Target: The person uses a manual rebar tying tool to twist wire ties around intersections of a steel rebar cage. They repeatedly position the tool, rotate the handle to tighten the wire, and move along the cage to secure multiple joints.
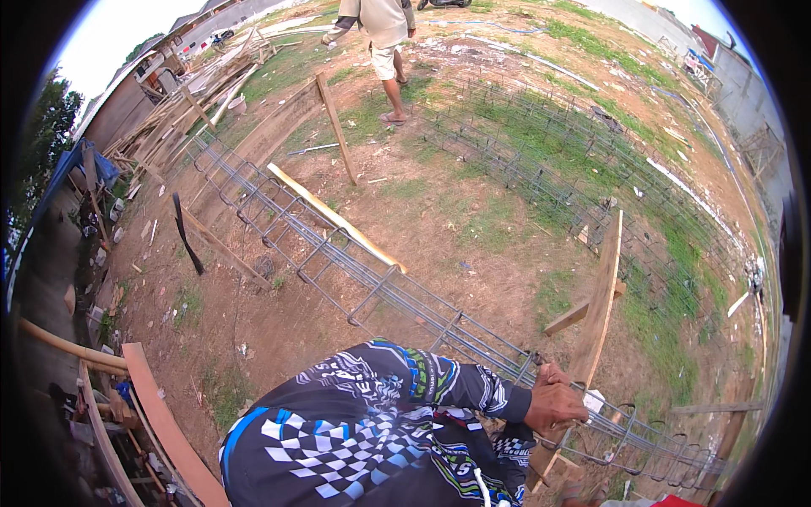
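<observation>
Outdoor yard in bright daylight. The ground (pixel 393 226) is bare reddish-brown earth, scattered with pale debris and broken by grass patches (pixel 587 38). A grey wall (pixel 747 95) borders the right side. At upper left, a low shed (pixel 116 127) stands beside heaped timber (pixel 182 114), with dark trees (pixel 44 144) under pale sky (pixel 108 52).

We see brown ground (pixel 473 296) patched with grass, steel frames (pixel 541 179) lying far right, planks (pixel 203 103) piled far left; near right, a wooden trestle (pixel 601 296) carries the long rebar cage (pixel 382 286).
</observation>
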`<control>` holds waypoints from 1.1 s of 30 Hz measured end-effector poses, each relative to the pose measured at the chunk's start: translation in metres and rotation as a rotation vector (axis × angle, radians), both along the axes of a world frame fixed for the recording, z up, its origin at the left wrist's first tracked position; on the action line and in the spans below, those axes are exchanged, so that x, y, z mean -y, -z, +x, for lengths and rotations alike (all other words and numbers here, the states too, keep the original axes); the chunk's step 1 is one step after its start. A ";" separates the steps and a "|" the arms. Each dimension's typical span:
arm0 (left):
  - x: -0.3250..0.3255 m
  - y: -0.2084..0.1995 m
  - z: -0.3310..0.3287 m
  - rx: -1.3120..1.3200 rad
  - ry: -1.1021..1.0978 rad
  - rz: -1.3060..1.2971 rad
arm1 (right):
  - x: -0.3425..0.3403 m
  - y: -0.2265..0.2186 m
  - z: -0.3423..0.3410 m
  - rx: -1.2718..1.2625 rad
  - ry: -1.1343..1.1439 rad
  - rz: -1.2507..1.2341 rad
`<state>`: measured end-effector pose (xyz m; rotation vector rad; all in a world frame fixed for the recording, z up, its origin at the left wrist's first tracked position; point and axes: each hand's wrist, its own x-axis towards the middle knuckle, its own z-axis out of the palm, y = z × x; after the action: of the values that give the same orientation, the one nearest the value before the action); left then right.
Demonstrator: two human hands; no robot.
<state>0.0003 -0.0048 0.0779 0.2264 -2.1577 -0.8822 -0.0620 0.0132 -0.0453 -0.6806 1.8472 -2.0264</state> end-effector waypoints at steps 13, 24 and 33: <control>-0.016 -0.002 0.019 0.001 0.210 0.116 | -0.002 0.000 0.009 -0.017 -0.005 -0.001; 0.082 -0.050 -0.024 0.011 -0.205 0.736 | 0.026 -0.007 -0.014 -0.028 -0.125 -0.028; 0.122 -0.048 -0.010 0.263 0.572 0.885 | 0.045 -0.009 -0.034 0.141 -0.460 -0.038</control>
<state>-0.0101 -0.1272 0.1258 0.1556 -1.9378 -2.2208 -0.0959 -0.0318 -0.0362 -0.8573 1.4171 -1.7591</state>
